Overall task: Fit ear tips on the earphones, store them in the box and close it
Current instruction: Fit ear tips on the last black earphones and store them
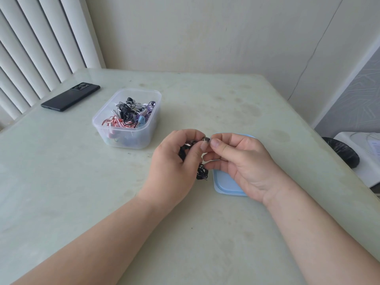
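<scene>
A: Item one, the hands?
B: Left hand point(174, 159): curled, held above the worktop point(61, 182) near its middle. A black earphone point(206, 139) is gripped between thumb and fingers, bud uppermost. Right hand point(240, 161): listed at 3 o'clock of the left, the two meeting at the fingertips. The bud's end is pinched between thumb and forefinger, and the other fingers are loosely curled. Whether an ear tip is held in that pinch cannot be told.
A: And the cable?
B: Cable point(202, 172): black, bunched. Part is enclosed in the left palm; the rest is seen hanging in a small tangle at 6 o'clock of the bud, between the two hands.
A: Item two, the box?
B: Box point(123, 136): clear plastic, rounded corners, uncovered, stood on the worktop at 10 o'clock of the hands, near but apart. Contents: a heap of earphones point(129, 114) in black, white, purple and pink-red, cables tangled together.
A: The lid?
B: Lid point(224, 182): pale blue, laid flat on the worktop at 4 o'clock of the bud, largely hidden by the right hand and wrist, apart from the box.
A: Sundries?
B: Phone point(70, 97): dark, laid camera side up at 10 o'clock beyond the box, by the worktop's far left edge. Blinds point(41, 48): white vertical slats, recorded behind it. A black bag point(341, 151) is noted off the worktop at 3 o'clock.
</scene>
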Action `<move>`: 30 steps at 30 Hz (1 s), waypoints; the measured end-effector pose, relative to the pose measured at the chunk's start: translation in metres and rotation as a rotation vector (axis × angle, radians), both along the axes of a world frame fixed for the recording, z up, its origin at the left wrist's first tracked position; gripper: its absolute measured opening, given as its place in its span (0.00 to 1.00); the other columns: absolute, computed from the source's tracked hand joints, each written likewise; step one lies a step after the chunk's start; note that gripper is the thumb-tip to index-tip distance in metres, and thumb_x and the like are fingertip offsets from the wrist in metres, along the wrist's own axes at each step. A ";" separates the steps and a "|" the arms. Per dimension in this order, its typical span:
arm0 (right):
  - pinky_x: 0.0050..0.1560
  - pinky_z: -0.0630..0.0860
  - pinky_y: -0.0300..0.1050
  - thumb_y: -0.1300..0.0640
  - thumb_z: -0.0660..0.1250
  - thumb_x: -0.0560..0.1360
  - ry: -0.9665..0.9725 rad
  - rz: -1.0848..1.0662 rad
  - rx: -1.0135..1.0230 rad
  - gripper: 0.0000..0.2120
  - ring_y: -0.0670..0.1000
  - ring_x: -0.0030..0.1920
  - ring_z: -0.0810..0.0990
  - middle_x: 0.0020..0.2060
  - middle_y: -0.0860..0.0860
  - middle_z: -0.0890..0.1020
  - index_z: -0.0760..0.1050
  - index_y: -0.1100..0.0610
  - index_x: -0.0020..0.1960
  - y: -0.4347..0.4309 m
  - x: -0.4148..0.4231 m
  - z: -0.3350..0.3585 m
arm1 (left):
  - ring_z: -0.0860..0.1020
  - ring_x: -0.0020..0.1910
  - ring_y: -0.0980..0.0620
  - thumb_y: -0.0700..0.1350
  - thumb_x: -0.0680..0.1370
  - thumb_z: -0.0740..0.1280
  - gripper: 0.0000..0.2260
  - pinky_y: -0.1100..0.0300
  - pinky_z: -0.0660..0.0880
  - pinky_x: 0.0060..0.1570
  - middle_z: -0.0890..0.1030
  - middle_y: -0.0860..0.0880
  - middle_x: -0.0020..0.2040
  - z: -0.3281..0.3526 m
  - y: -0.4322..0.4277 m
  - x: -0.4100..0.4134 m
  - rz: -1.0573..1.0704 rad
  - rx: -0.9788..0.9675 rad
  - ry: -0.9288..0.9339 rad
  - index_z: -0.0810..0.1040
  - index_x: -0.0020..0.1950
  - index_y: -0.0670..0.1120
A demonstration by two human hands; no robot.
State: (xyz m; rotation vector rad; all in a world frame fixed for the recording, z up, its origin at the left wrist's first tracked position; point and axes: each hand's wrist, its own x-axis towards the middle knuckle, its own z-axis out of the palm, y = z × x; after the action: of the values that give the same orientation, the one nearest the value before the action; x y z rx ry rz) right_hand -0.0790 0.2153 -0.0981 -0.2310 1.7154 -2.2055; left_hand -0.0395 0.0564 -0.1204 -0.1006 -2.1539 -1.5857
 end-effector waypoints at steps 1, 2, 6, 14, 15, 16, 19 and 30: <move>0.44 0.82 0.48 0.64 0.68 0.79 0.007 -0.028 0.003 0.07 0.55 0.42 0.83 0.46 0.61 0.84 0.79 0.65 0.55 -0.001 0.001 -0.001 | 0.83 0.40 0.46 0.43 0.81 0.72 0.04 0.45 0.82 0.44 0.84 0.51 0.42 0.001 0.000 0.001 -0.021 0.044 -0.034 0.82 0.49 0.52; 0.43 0.82 0.48 0.64 0.68 0.79 0.016 -0.055 0.009 0.06 0.55 0.42 0.82 0.46 0.61 0.84 0.79 0.64 0.55 -0.002 0.001 -0.002 | 0.84 0.40 0.45 0.43 0.81 0.72 0.03 0.45 0.82 0.44 0.84 0.50 0.41 0.002 0.000 0.001 -0.033 0.071 -0.056 0.82 0.49 0.51; 0.42 0.81 0.47 0.64 0.69 0.79 0.035 -0.094 0.011 0.05 0.55 0.41 0.81 0.45 0.61 0.83 0.79 0.64 0.54 -0.002 0.002 -0.004 | 0.84 0.39 0.47 0.44 0.80 0.73 0.02 0.48 0.82 0.43 0.85 0.51 0.40 0.002 -0.001 0.001 -0.026 0.028 -0.060 0.84 0.48 0.51; 0.42 0.81 0.46 0.66 0.69 0.79 0.070 -0.082 0.003 0.05 0.54 0.40 0.82 0.40 0.58 0.84 0.83 0.62 0.50 -0.001 0.004 -0.002 | 0.82 0.35 0.56 0.43 0.82 0.70 0.05 0.65 0.78 0.39 0.85 0.53 0.38 0.005 -0.007 -0.001 -0.082 0.178 -0.167 0.86 0.50 0.47; 0.41 0.81 0.46 0.66 0.69 0.78 0.075 -0.084 0.003 0.04 0.54 0.40 0.82 0.40 0.57 0.84 0.82 0.62 0.51 -0.002 0.004 -0.002 | 0.82 0.36 0.56 0.43 0.82 0.70 0.05 0.65 0.78 0.39 0.86 0.50 0.40 0.006 -0.008 -0.001 -0.093 0.185 -0.174 0.86 0.51 0.46; 0.41 0.81 0.46 0.66 0.69 0.78 0.078 -0.087 0.003 0.04 0.54 0.40 0.81 0.40 0.57 0.84 0.82 0.62 0.51 -0.002 0.004 -0.002 | 0.82 0.36 0.55 0.43 0.82 0.70 0.06 0.64 0.78 0.39 0.86 0.48 0.42 0.007 -0.008 -0.001 -0.105 0.187 -0.179 0.86 0.51 0.46; 0.41 0.81 0.46 0.66 0.70 0.78 0.108 -0.084 0.010 0.03 0.54 0.40 0.81 0.40 0.56 0.85 0.81 0.61 0.50 -0.003 0.004 -0.004 | 0.81 0.36 0.54 0.44 0.83 0.69 0.07 0.63 0.78 0.39 0.87 0.47 0.43 0.008 -0.009 -0.001 -0.135 0.196 -0.199 0.87 0.50 0.46; 0.39 0.80 0.50 0.66 0.71 0.77 0.210 -0.129 0.068 0.06 0.54 0.36 0.82 0.36 0.52 0.83 0.78 0.57 0.46 -0.009 0.004 -0.007 | 0.80 0.37 0.51 0.46 0.83 0.69 0.09 0.55 0.78 0.42 0.83 0.37 0.46 0.010 -0.012 -0.002 -0.184 0.265 -0.268 0.87 0.51 0.43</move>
State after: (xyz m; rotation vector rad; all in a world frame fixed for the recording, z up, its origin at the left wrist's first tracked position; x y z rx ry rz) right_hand -0.0751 0.2067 -0.1048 -0.3550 1.9642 -2.2779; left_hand -0.0420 0.0446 -0.1104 -0.0013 -2.1545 -2.0800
